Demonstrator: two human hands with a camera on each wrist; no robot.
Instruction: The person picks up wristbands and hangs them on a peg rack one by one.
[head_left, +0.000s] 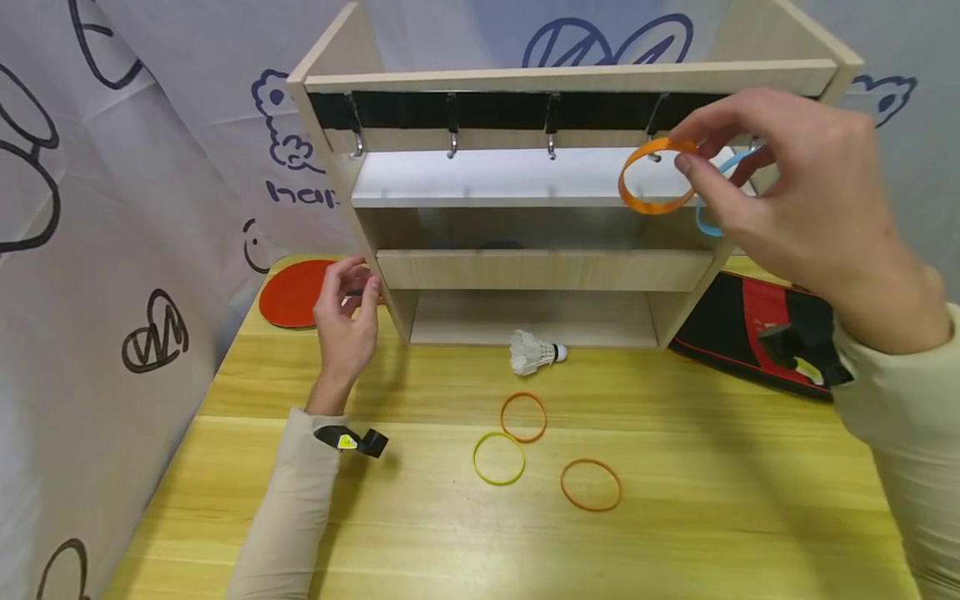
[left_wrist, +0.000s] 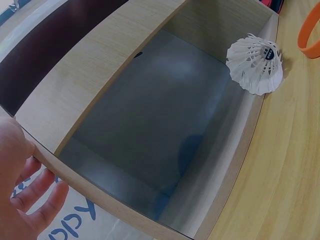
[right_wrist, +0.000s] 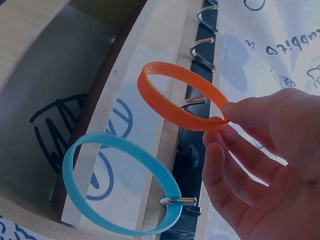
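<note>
My right hand [head_left: 810, 183] pinches an orange silicone wristband [right_wrist: 165, 110] between thumb and fingertips, in front of the rack's row of metal hooks. In the right wrist view, the band overlaps one hook [right_wrist: 195, 102]. A light blue wristband [right_wrist: 114, 143] hangs on the end hook [right_wrist: 180, 201] beside it. My left hand [head_left: 347, 325] rests against the left side panel [left_wrist: 100, 192] of the wooden rack, its fingers along the outer face. Below the rack, two orange wristbands [head_left: 591, 509] and a yellow one [head_left: 474, 458] lie flat on the table.
A white shuttlecock [head_left: 534, 352] lies at the rack's front edge. Behind my left hand is a flat, round red thing [head_left: 296, 293]. A black and red case [head_left: 720, 325] lies at the rack's right side. White cloth with drawings [head_left: 187, 208] hangs behind.
</note>
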